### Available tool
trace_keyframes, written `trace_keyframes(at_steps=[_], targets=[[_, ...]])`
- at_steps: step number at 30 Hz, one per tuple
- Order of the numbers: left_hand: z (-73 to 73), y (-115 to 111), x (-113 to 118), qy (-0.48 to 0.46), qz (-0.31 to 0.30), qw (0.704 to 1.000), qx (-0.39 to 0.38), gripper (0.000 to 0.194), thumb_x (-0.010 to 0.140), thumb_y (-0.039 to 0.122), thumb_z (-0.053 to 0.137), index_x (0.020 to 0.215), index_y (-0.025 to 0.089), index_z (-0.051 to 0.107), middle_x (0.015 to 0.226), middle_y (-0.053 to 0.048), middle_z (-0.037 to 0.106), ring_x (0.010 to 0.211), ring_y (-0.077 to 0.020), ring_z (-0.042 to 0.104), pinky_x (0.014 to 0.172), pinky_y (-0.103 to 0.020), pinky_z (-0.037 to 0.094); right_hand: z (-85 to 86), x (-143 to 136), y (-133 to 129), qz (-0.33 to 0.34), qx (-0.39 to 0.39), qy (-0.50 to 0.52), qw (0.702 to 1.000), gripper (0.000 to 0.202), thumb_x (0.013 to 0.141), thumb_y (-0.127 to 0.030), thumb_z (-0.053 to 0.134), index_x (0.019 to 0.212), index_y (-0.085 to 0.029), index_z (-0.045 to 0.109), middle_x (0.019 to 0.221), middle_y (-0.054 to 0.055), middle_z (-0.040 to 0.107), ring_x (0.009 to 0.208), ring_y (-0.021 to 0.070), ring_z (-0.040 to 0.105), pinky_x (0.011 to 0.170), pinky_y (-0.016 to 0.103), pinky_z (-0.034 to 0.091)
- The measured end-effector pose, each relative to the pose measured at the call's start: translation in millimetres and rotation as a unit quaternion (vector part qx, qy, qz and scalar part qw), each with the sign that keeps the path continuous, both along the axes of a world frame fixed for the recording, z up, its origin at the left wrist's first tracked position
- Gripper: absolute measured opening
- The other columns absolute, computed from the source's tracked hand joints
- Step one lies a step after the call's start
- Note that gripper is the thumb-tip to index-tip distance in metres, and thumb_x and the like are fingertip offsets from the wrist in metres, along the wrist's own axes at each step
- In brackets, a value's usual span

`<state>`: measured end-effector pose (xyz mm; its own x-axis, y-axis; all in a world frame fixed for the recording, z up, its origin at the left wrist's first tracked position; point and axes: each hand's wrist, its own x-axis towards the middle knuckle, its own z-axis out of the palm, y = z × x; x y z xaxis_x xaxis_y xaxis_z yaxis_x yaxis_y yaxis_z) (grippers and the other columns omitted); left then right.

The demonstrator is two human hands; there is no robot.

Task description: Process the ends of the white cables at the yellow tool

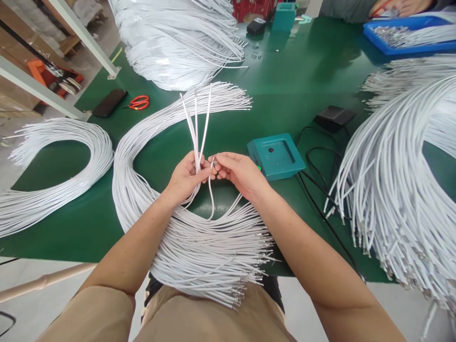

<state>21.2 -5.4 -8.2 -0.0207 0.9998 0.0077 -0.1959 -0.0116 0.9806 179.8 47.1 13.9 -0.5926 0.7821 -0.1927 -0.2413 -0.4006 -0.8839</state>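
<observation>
My left hand (187,175) is closed around a few white cables (195,128), whose ends stick up above the fingers. Between the two hands one cable end with a small metal piece (213,164) is pinched; its exact shape is too small to make out. My right hand (238,171) is closed at that same tip, thumb and fingers pressed together. A curved bundle of white cables (210,242) lies beneath both hands, its metal-tipped ends reaching the table's front edge. Just right of my right hand sits a teal box (280,154) with a recessed top.
More white cable bundles lie on the green table (295,85): a coil at left (78,175), a pile at back (178,42), a large heap at right (399,190). Red scissors (138,102), a phone (109,102), black cords, a blue tray (409,38) and another person's hand (402,7) are farther off.
</observation>
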Motion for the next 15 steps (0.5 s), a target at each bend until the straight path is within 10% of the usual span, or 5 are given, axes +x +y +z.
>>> trace_keyframes(at_steps=[6,15], targets=[[3.3,-1.5,0.9,-0.014,-0.016,1.000,-0.015,0.048,0.076,0.024,0.075,0.121,0.023,0.057,0.078,0.001,0.060,0.070,-0.0102,0.060,0.054,-0.018,0.045,2.5,-3.0,-6.9,-0.094,0.274,-0.186,0.939,0.011,0.081,-0.025,0.061,0.074,-0.018,0.066,0.069,-0.001,0.065,0.067,0.0121,0.057,0.068,0.027,0.042],[9.9,-1.7,-2.6,-0.128,-0.017,0.982,-0.139,0.040,0.071,0.019,0.077,0.110,0.017,0.068,0.076,-0.001,0.058,0.066,-0.0083,0.057,0.051,-0.017,0.043,-12.3,-1.4,-7.7,-0.044,0.700,-0.430,0.568,0.035,0.098,-0.020,0.030,0.085,-0.016,0.062,0.083,0.010,0.060,0.080,0.0221,0.050,0.070,0.036,0.033]])
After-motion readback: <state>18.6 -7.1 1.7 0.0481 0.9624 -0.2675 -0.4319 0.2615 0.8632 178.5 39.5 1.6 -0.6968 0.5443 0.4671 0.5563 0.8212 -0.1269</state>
